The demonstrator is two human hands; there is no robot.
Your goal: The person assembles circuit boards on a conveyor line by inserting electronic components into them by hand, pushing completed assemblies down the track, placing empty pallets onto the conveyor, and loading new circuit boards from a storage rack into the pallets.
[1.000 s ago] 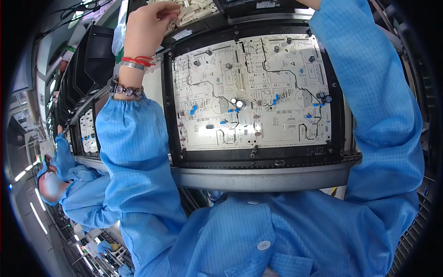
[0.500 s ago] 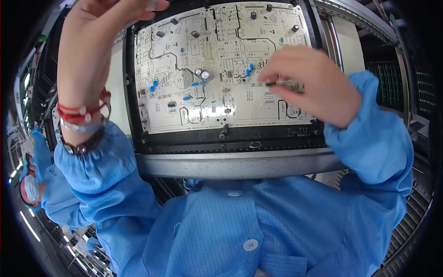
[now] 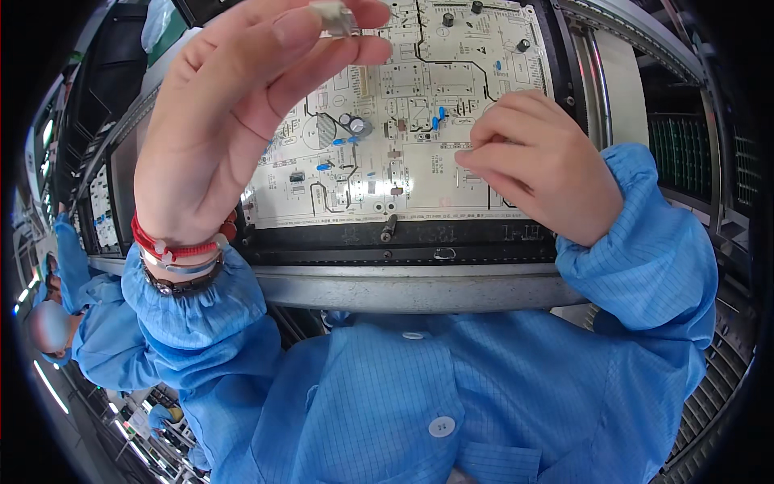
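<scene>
Cream part (image 3: 330,17): small and block-like, up close at the top edge, well above the circuit board (image 3: 423,189), with thin metallic legs showing at one end.
Left hand (image 3: 211,117): raised nearest to you; its grip is closed on the cream part, between your thumb and fingers.
Left wrist: you wear a red cord band (image 3: 165,252), with a metal band and a dark one beside it.
Smock (image 3: 375,387): blue, finely checked, white-buttoned, across your front.
Right hand (image 3: 556,169): low over the board's right half; its grip is nearly closed, fingertips drawn together. I cannot tell whether you have anything between them.
Rail (image 3: 419,292): grey metal, running between you and the black frame (image 3: 476,252).
Board: set within that frame, pale, bearing blue components (image 3: 441,112) just left of your right hand.
Co-worker (image 3: 121,347): off to your left, in blue.
</scene>
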